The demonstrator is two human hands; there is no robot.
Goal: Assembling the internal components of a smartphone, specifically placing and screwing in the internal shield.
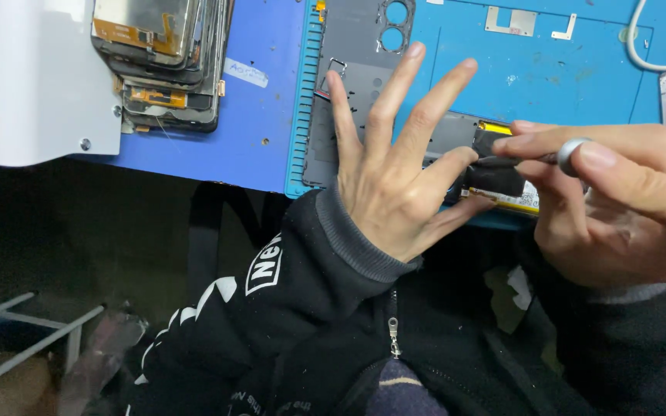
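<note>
Nearest the camera, the person's black sleeves and zipped jacket fill the lower part of the view. The left hand (pixel 395 169) lies spread, palm down, its fingers splayed wide and apart; the thumb and lower fingers press down on the near end of an opened phone (pixel 364 115) whose dark grey inner frame shows under and beyond the fingers. The right hand (pixel 618 200) is closed in a pinch around a slim screwdriver (pixel 556 158) with a silver cap at its end, the index finger resting on that cap; the tool's tip points toward the left hand's fingertips. Between the two hands, right at the table's near edge, sits the phone's black battery (pixel 502 181) with a yellow strip along its side, touching the left fingers.

The phone rests on a blue work mat (pixel 549 85) that extends beyond both hands. Farther out to the left of the left hand, a stack of stripped phone screens (pixel 167 62) stands beside a white panel (pixel 32 85). Beyond the right hand, a white cable (pixel 649 54) curves across the mat.
</note>
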